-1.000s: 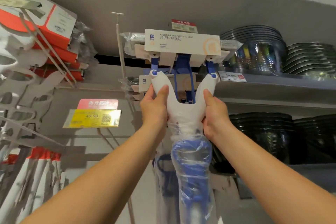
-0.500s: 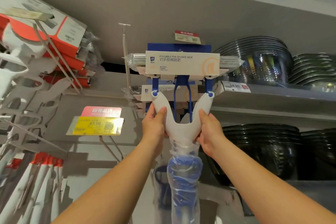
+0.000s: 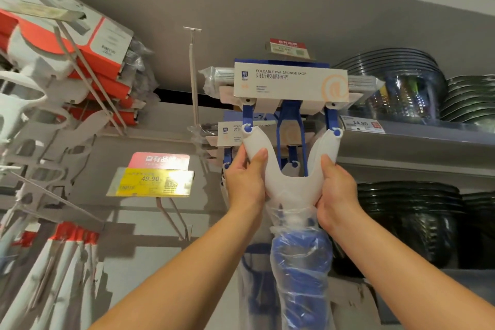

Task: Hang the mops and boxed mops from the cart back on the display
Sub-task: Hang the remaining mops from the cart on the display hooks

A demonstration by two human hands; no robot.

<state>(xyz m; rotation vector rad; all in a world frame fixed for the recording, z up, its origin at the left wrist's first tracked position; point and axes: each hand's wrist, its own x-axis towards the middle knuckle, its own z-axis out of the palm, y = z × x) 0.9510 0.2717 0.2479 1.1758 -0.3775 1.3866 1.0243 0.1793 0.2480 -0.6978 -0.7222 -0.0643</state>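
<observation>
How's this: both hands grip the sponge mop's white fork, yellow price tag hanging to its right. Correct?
No. Left hand and right hand grip the white fork of the sponge mop, but the yellow price tag hangs to its left; head view shows it.

sponge mop (image 3: pixel 290 169) centre, second mop (image 3: pixel 241 134) behind it, boxes (image 3: pixel 88 61) left, bowls (image 3: pixel 417 217) right
</observation>
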